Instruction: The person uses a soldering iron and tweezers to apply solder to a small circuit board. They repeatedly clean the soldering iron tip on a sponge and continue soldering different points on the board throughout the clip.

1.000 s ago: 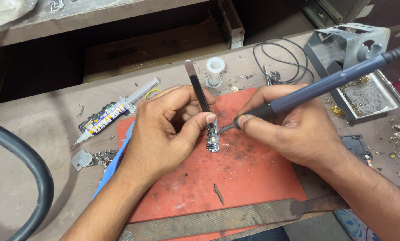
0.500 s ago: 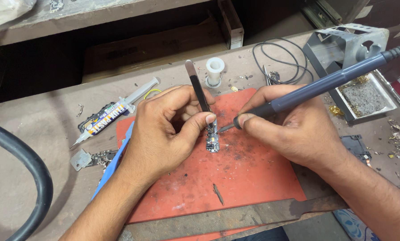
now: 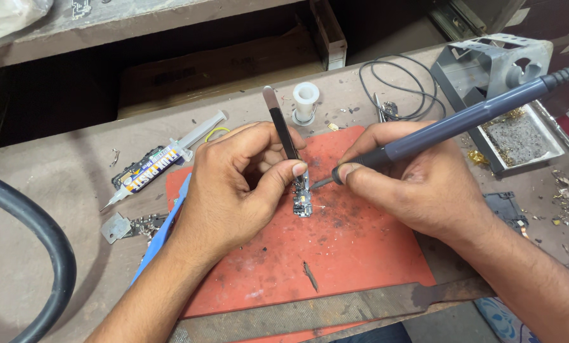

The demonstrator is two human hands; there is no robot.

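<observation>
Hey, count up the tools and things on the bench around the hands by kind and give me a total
Soldering iron: 1, in the right hand
Tweezers: 1, in the left hand
Small circuit board: 1
Syringe: 1
White spool: 1
Red mat: 1
Metal file: 1
Iron stand: 1
Total: 8

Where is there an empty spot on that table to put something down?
The red mat is bare below the right hand, down to the long metal file. The benchtop is bare between the syringe and the black hose. It is crowded around the small circuit board and by the solder tray.
</observation>
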